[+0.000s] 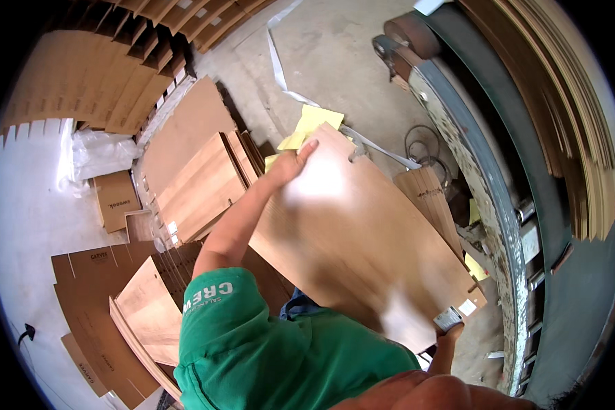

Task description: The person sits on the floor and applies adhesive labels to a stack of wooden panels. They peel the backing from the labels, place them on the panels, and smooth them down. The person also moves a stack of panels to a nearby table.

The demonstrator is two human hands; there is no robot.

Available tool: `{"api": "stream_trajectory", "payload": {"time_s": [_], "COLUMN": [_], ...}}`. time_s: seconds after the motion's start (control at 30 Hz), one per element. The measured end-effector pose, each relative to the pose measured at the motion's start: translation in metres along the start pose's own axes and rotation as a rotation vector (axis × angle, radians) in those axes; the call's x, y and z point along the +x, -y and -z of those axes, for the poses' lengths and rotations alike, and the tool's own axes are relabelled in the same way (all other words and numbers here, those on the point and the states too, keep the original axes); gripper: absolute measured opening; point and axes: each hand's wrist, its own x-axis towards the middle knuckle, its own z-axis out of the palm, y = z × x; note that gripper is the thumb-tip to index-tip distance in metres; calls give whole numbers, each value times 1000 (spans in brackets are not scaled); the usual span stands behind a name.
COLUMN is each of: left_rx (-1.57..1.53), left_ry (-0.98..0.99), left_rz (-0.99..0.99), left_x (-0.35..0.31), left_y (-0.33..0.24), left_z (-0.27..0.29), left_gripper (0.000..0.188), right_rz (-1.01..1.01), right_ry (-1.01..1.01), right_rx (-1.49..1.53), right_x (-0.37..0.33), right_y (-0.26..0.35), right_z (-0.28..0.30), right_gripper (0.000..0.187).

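Observation:
A large, smooth wood-grain panel point(362, 232) is tilted in front of my body, with light glaring off its far end and near edge. My left hand point(295, 165) grips its far left edge, thumb lying on the face and fingers hidden behind. At the near right corner, my right hand point(449, 333) holds the edge beside a white and grey label point(447, 318); its fingers are mostly out of sight. A notch or slot point(357, 156) shows near the panel's far end.
Stacked wood-grain panels point(201, 188) stand at the left, more point(150, 311) beside flat cardboard point(96, 301). A blue-edged conveyor point(482, 147) runs along the right, bearing cardboard sheets point(581, 137). White strapping point(275, 65), yellow sheets point(314, 119) and a coiled cable point(424, 140) lie ahead.

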Motion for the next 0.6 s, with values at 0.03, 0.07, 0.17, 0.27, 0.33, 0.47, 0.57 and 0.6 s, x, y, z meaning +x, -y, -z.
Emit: {"api": "stream_trajectory", "payload": {"time_s": [0.03,0.07,0.17,0.27,0.33,0.47,0.57,0.6], "left_rx": [41,15,-88,-228,-233,-453,-538,-534], "left_ry": [-24,-43,-170,-320,-446,-492,-736,-814], "left_rz": [25,62,130,197,213,314,138,127], "left_x": [3,9,4,-8,-48,-103,-123,-127], "left_y": [-6,7,59,122,132,149,166,190], "left_z": [25,44,112,165,204,270,287,294], "left_gripper": [99,99,99,99,97,81,82,83], "right_rz": [-32,4,-44,-3,10,178,213,192], "right_ry": [13,75,133,281,277,383,464,471], "right_rx": [-41,-92,-82,-156,-292,-411,-405,-430], "right_x": [-6,16,-22,-4,8,19,-7,-38], "right_y": [3,-3,11,22,29,30,51,53], "right_z": [-20,-28,-162,-244,-308,-438,-533,-565], "right_gripper": [48,48,49,46,41,34,33,32]}}
